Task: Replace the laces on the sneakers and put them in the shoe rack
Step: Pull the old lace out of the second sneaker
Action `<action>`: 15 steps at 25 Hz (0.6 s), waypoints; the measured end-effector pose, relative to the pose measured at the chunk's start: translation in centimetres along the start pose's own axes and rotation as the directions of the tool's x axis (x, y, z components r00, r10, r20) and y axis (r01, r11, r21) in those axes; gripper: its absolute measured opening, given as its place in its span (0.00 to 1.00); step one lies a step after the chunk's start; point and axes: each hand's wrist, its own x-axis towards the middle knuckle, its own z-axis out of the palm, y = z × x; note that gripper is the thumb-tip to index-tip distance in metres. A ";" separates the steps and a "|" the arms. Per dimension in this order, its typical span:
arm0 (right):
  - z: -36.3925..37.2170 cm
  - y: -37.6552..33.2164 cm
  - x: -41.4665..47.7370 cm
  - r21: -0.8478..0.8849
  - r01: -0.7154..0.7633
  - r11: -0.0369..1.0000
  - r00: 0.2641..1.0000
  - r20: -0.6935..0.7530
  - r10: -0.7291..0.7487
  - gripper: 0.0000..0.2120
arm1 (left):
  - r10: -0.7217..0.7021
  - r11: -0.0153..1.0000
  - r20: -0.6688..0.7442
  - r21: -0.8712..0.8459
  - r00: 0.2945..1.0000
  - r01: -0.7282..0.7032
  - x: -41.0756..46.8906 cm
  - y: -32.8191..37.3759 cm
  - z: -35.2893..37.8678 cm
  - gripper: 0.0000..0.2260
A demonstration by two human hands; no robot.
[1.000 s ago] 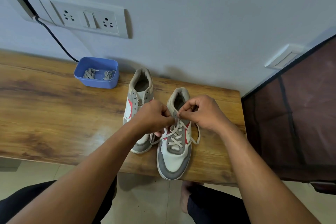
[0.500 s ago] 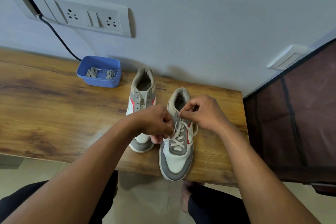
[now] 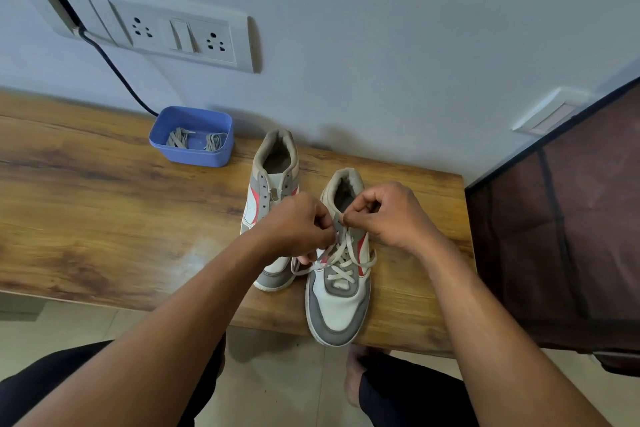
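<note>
Two white, grey and red sneakers stand on the wooden table [image 3: 104, 218], toes toward me. The right sneaker [image 3: 341, 305] carries a cream lace [image 3: 341, 262] crossed through its eyelets. My left hand [image 3: 294, 229] and my right hand [image 3: 391, 215] meet over its upper eyelets, each pinching a part of that lace. Loose loops hang off both sides of the shoe. The left sneaker [image 3: 273, 166] has bare eyelets; my left hand hides its middle. A blue tub [image 3: 192, 156] near the wall holds two bundles of grey laces [image 3: 178, 137].
A dark fabric-covered rack [image 3: 561, 236] stands just right of the table. A black cable [image 3: 114, 69] runs from the wall socket panel [image 3: 156, 31] down behind the blue tub. The right sneaker's toe overhangs the table's front edge. My knees are below.
My hands stay at the top of the right sneaker's lacing. The lace loops have spread out lower on both sides, and my view has shifted slightly.
</note>
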 end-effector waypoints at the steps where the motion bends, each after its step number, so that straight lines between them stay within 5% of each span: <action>1: 0.0 0.0 0.0 0.002 0.004 1.000 1.000 0.005 -0.004 0.04 | -0.001 1.000 0.050 0.007 0.999 0.001 -0.1 0.1 -0.2 0.04; 3: 0.1 0.0 0.0 0.003 0.019 1.000 1.000 0.014 -0.019 0.04 | -0.037 0.999 0.135 -0.010 0.990 0.038 -0.2 0.1 -0.6 0.04; 7: 0.2 0.0 0.1 0.003 0.022 1.000 1.000 0.017 -0.022 0.03 | -0.043 0.999 0.069 -0.005 0.997 0.044 0.0 -0.1 -0.2 0.07; 10: 0.3 -0.1 0.1 -0.008 0.027 1.000 0.999 0.021 -0.027 0.03 | -0.049 0.999 0.189 0.001 0.981 0.050 -0.4 0.2 -0.8 0.06; 15: 0.3 -0.2 0.1 -0.014 0.035 0.999 0.999 0.023 -0.035 0.03 | -0.015 0.999 0.081 0.045 0.997 0.011 -0.2 -0.1 -0.3 0.07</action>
